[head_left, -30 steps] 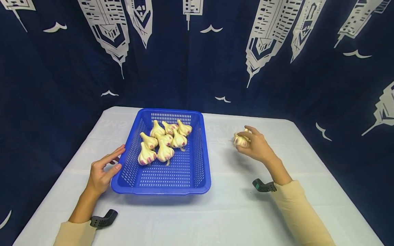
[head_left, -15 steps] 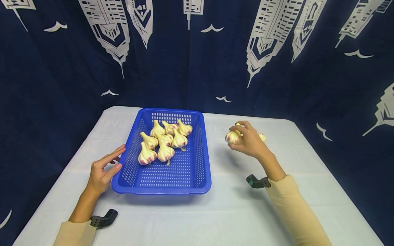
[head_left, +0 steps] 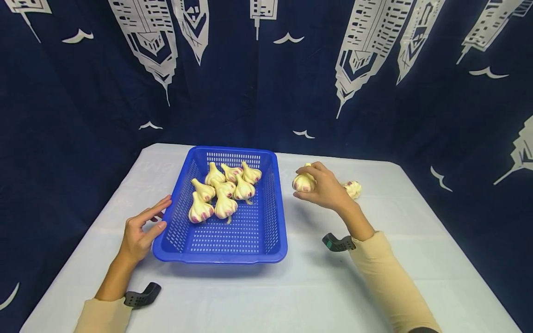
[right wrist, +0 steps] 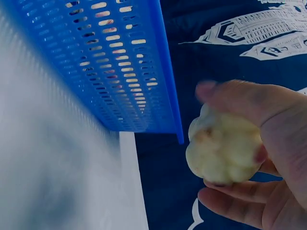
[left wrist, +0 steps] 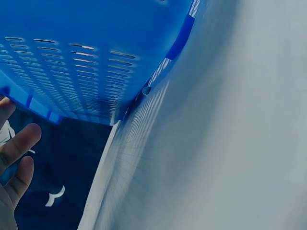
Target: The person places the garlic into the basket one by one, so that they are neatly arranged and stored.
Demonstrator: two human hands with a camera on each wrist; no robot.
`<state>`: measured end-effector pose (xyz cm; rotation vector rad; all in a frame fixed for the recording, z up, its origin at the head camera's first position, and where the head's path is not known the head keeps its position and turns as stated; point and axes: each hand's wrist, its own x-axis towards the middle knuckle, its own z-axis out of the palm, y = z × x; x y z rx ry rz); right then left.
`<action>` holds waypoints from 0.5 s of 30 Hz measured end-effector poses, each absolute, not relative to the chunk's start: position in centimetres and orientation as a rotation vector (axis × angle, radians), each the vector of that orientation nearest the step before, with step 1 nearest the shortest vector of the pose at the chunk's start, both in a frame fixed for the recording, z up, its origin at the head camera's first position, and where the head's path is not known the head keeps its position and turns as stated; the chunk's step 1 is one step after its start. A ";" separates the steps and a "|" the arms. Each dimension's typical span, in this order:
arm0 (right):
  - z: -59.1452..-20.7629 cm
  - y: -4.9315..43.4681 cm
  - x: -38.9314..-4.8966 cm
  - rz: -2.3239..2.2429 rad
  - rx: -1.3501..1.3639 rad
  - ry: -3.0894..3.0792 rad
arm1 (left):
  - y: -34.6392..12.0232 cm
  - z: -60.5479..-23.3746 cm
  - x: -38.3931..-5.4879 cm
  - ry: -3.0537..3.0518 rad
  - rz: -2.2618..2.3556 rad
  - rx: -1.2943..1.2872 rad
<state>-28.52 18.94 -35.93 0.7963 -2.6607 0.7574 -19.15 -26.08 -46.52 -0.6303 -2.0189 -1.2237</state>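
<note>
My right hand (head_left: 326, 187) grips a garlic bulb (head_left: 303, 183) between thumb and fingers, right of the blue basket (head_left: 275, 256). Seen from the right wrist, the bulb (right wrist: 223, 143) shows its root end, held above the table beside the basket's perforated wall (right wrist: 115, 62). My left hand (head_left: 139, 233) rests against the basket's left rim, its fingers extended along the edge. The left wrist view catches only some fingertips (left wrist: 24, 139) near the rim. Several garlic bulbs (head_left: 225, 189) lie in the far left part of the basket. Another bulb (head_left: 352, 189) lies on the table, partly behind my right wrist.
White cloth covers the table (head_left: 250, 296). Directly behind it hangs a dark blue curtain (head_left: 266, 92) with white buildings and birds. Each wrist wears a black strap with a camera, one of them the left strap (head_left: 142, 296).
My right hand has moved left toward the basket with its garlic bulb. The bulb behind it on the table has come into view. My left hand stays at the rim.
</note>
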 end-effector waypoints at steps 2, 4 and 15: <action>-35.9 18.6 -28.6 0.773 0.791 -2.657 | -26.0 -46.5 -19.1 -2.017 -1.229 -0.622; -35.9 18.2 -28.6 0.796 0.793 -2.646 | -26.0 -46.5 -19.1 -2.018 -1.231 -0.619; -35.7 16.6 -29.0 0.842 0.848 -2.605 | -26.0 -46.4 -19.0 -2.028 -1.230 -0.619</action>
